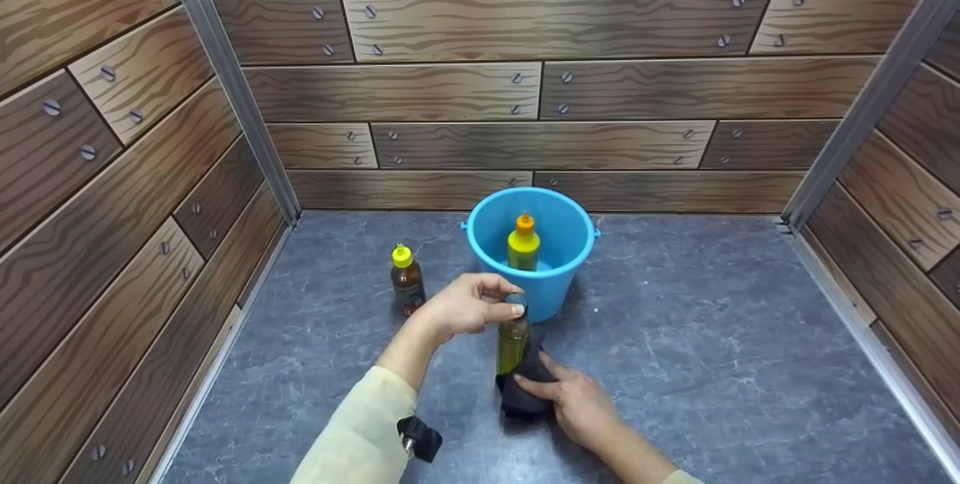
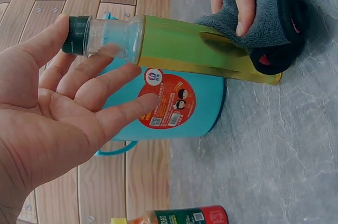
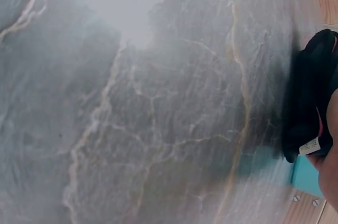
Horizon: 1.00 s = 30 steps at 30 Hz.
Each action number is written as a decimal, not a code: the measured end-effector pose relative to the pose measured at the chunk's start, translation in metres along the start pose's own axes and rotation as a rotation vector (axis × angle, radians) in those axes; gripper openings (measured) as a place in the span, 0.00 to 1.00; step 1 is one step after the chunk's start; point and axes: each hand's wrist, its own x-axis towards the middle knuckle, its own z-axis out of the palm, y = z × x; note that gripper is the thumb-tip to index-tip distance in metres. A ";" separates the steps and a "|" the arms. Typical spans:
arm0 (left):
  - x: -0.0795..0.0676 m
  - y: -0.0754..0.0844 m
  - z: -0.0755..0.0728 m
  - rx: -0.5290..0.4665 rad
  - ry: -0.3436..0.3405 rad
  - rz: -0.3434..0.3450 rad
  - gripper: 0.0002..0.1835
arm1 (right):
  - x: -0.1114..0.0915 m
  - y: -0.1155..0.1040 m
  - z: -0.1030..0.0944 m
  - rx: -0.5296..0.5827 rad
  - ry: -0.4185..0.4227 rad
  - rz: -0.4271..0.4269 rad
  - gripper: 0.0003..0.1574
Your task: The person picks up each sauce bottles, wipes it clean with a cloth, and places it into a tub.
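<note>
Head view: bottle (image 1: pixel 513 347) below left grip (image 1: pixel 466 309), cap (image 1: pixel 516 299) within.

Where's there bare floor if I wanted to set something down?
The widest bare patch lies between the blue bucket and the right wall. Another lies between the yellow-capped sauce bottle and the left wall. It's crowded in front of the bucket: left hand, right hand, oil bottle and dark cloth.

Three bottles (image 1: pixel 512 349), one cloth (image 1: pixel 527 394), two grips (image 1: pixel 466 308), one bucket (image 1: pixel 551 285), two sleeves (image 1: pixel 360 431), one wrist device (image 1: pixel 424 440).
</note>
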 end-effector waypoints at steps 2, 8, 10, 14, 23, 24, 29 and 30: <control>0.000 0.000 0.000 0.001 0.001 -0.001 0.12 | 0.001 -0.001 -0.002 -0.002 -0.019 0.006 0.40; -0.001 0.000 0.000 0.001 0.003 -0.005 0.12 | 0.005 -0.004 -0.006 0.026 -0.106 0.046 0.40; -0.002 0.000 0.000 0.000 0.004 -0.003 0.12 | 0.006 -0.005 -0.008 0.032 -0.115 0.047 0.40; -0.002 0.000 0.000 0.000 0.004 -0.001 0.12 | 0.008 -0.007 -0.012 0.015 -0.127 0.046 0.40; -0.001 -0.001 0.000 0.024 0.022 -0.006 0.12 | 0.014 -0.013 -0.014 -0.092 -0.171 0.108 0.32; -0.001 -0.001 0.001 0.025 0.023 -0.007 0.12 | 0.015 -0.014 -0.014 -0.097 -0.179 0.120 0.32; -0.001 0.000 0.002 0.026 0.023 -0.006 0.12 | 0.017 -0.018 -0.015 -0.111 -0.199 0.180 0.27; -0.001 0.000 0.002 0.028 0.023 -0.003 0.12 | 0.018 -0.018 -0.015 -0.113 -0.199 0.191 0.26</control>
